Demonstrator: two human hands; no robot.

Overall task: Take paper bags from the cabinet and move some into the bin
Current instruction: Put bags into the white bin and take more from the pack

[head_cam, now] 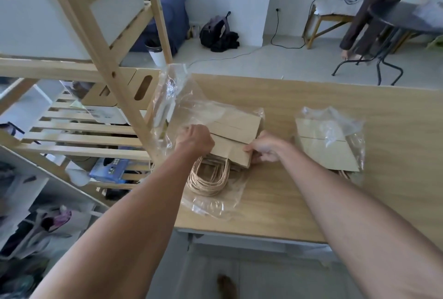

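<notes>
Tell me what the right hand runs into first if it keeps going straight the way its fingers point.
The right hand points left, gripping the paper bag stack at its edge. Pushed on, it would press further into that stack, then probably meet the left hand on the far side; depth is uncertain.

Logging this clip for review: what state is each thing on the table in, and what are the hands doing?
Left stack of paper bags: flat on the table, half out of its clear wrapper, twine handles exposed.
Right stack of paper bags: flat, loosely covered by plastic, untouched.
Left hand: closed on the left stack's edge.
Right hand: pinching the left stack's near corner.
</notes>
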